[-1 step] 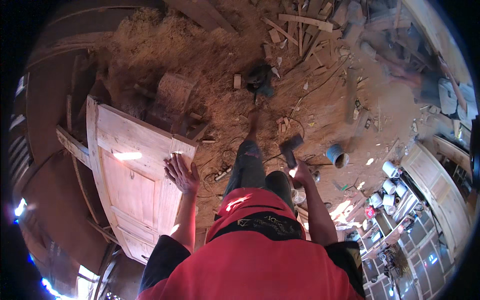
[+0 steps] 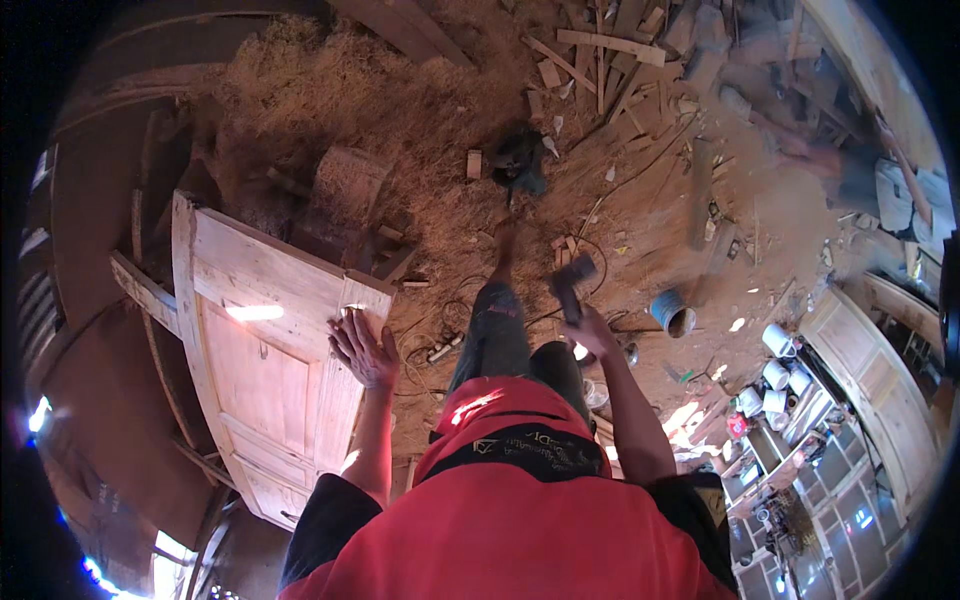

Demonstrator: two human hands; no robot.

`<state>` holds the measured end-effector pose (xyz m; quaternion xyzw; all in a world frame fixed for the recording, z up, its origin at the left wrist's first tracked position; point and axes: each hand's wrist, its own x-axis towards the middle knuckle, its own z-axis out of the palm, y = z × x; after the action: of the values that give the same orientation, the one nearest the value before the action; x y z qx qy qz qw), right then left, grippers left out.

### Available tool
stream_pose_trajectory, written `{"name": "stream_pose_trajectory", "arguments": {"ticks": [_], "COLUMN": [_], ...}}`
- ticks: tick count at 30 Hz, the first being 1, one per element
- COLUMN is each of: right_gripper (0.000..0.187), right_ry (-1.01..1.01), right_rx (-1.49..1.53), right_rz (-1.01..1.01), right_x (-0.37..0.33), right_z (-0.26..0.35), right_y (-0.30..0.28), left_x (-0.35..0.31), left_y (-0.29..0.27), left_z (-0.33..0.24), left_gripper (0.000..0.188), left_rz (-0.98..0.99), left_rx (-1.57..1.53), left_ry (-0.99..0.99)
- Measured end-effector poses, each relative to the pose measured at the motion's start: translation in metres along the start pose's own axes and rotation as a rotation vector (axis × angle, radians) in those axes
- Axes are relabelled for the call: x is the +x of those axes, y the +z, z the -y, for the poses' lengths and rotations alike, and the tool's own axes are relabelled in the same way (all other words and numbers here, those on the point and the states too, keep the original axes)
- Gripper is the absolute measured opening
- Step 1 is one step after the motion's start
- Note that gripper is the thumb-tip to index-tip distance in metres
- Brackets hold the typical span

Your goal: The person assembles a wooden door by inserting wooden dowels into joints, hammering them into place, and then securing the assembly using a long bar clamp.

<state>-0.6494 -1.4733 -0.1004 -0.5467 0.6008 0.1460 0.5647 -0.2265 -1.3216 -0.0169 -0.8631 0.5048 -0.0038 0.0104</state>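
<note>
A pale wooden panelled door leans on its side at my left, with sunlit patches on its face. My left hand lies flat on the door's near right stile, fingers spread, holding nothing. Out in front of my right leg, my right hand is wrapped round the handle of a dark hammer. The hammer's blocky head points up and away from me, apart from the door and slightly blurred.
Wood shavings and offcuts cover the dirt floor. A blue bucket lies tipped at right, near white containers and another panelled door. A cable crosses the ground. Another person is at the far right.
My right hand and the hammer have moved a little left and upward in the picture, and the hammer head has turned slightly. My left hand stays on the door.
</note>
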Motion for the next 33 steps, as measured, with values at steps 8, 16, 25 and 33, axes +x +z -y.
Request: {"name": "stream_pose_trajectory", "arguments": {"ticks": [8, 16, 25, 33], "right_gripper": [0.047, 0.049, 0.029, 0.023], "right_ry": [-0.278, -0.537, -0.5, 0.237], "right_rx": [-0.102, -0.267, -0.343, 0.025], "right_rz": [0.389, 0.318, 0.404, 0.461], "right_x": [0.084, 0.183, 0.141, 0.035], "right_z": [0.318, 0.376, 0.345, 0.228], "right_y": [-0.002, 0.103, 0.074, -0.01], "left_x": [0.0, 0.012, -0.009, -0.041], "left_y": [-0.001, -0.015, -0.021, -0.013], "left_z": [0.006, 0.011, 0.024, -0.019], "left_gripper": [0.066, 0.063, 0.076, 0.066], "left_rz": [0.039, 0.061, 0.007, -0.111], "left_rx": [-0.054, -0.106, -0.249, -0.112], "left_ry": [-0.06, -0.069, -0.168, -0.379]}}
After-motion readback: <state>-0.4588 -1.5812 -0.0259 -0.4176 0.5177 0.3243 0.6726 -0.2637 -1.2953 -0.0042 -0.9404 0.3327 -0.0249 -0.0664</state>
